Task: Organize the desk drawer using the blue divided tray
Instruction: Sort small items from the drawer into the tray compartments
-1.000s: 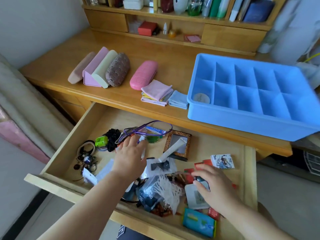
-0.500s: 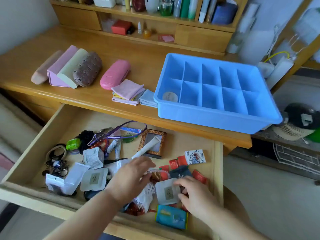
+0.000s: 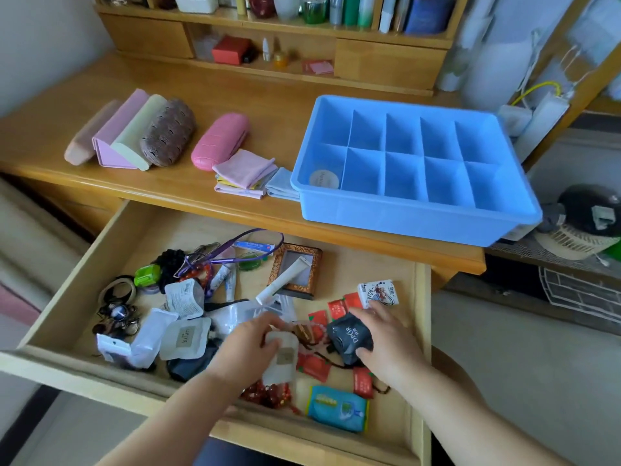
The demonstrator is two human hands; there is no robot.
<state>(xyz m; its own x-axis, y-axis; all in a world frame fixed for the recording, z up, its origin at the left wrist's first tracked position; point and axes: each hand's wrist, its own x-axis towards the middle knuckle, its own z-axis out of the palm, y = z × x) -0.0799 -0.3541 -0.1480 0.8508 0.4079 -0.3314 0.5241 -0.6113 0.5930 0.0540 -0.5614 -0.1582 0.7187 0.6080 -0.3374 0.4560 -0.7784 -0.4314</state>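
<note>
Since the earlier frames: both hands have shifted to the right front part of the drawer; the white pouch formerly under the right hand is now in the left, and the right has taken up a black pouch.

Left hand: fingers curled round a white pouch, held just above the clutter.

Right hand: fingers and thumb grasping a black pouch with white lettering.

Drawer: wooden, pulled open. Contents: small red packets around both hands; a teal wipes pack at the front; a printed white packet beyond the right hand; a framed mirror with a white tube lying across it; more white pouches to the left; a green clip; dark hair ties at far left.

Blue tray: on the tabletop at right, above the drawer, divided into ten compartments. One round white item in the near-left compartment.

Tabletop, left: five glasses cases in a row; folded cloths just beside the tray.
</note>
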